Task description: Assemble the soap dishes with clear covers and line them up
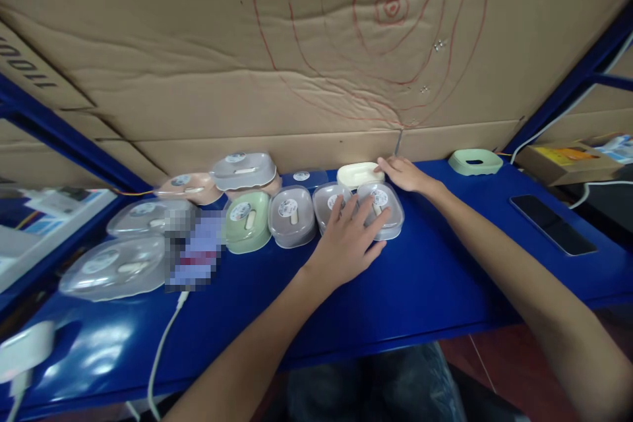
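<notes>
My left hand [341, 241] lies palm down with fingers spread over two grey lidded soap boxes, touching the lid of the right box [391, 214] and the left box [324, 201]. Behind them, my right hand [406, 175] has its fingertips closed on the right end of a cream soap dish [353, 176], which has no lid on it. Another grey lidded box [291, 216] and a green lidded box [247, 221] continue the row to the left. A clear lid [306, 178] with a round label lies behind the row.
More lidded boxes stand left, including a stacked grey one [244, 170] and a peach one [190, 189]. A green dish part [475, 162] and a phone [552, 224] lie right. A cable [165, 343] crosses the blue table [420, 303]. Cardboard [198, 46] walls the back.
</notes>
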Demonstrator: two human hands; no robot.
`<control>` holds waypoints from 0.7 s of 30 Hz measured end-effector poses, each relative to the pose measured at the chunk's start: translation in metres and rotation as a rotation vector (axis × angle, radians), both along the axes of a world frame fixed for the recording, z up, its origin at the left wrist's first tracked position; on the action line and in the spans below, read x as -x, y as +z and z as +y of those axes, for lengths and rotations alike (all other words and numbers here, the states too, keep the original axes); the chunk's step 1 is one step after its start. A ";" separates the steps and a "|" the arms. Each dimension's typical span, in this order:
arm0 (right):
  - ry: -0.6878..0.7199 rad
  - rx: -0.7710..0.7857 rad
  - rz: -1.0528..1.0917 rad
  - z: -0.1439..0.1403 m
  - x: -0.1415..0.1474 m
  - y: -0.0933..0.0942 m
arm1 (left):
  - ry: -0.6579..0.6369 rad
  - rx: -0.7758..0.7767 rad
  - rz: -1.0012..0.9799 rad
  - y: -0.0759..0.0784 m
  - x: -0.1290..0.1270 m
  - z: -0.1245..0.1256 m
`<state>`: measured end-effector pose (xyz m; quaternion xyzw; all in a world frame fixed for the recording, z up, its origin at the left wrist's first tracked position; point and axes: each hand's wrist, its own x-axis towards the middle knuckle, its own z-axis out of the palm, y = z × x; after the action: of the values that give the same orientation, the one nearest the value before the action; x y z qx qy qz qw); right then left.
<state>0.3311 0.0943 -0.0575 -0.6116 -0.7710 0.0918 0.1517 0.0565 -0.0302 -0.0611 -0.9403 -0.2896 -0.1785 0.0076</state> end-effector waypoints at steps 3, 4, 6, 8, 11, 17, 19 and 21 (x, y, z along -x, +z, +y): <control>-0.104 0.008 -0.071 -0.015 -0.034 -0.002 | 0.009 -0.023 0.020 0.000 -0.001 -0.001; -0.135 0.012 -0.103 -0.023 -0.047 -0.002 | 0.014 -0.032 0.025 -0.001 -0.002 -0.002; -0.199 0.018 -0.172 -0.040 -0.072 -0.001 | 0.027 -0.051 0.029 -0.002 -0.003 -0.003; -0.259 0.020 -0.237 -0.057 -0.094 0.002 | 0.042 -0.068 0.020 -0.005 -0.005 -0.003; -0.310 0.039 -0.303 -0.080 -0.121 0.006 | 0.062 -0.080 0.002 -0.008 -0.009 -0.005; -0.203 0.010 -0.232 -0.105 -0.142 -0.001 | 0.116 -0.122 0.021 -0.010 -0.017 -0.003; -0.121 -0.010 -0.194 -0.111 -0.142 -0.010 | 0.122 -0.144 0.055 -0.010 -0.019 -0.002; -0.096 -0.026 -0.185 -0.115 -0.142 -0.019 | 0.124 -0.169 0.087 -0.011 -0.021 -0.002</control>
<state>0.4729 -0.0203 -0.0765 -0.6516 -0.7527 0.0175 0.0922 0.0774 -0.0320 -0.0725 -0.9234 -0.3307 -0.1605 0.1107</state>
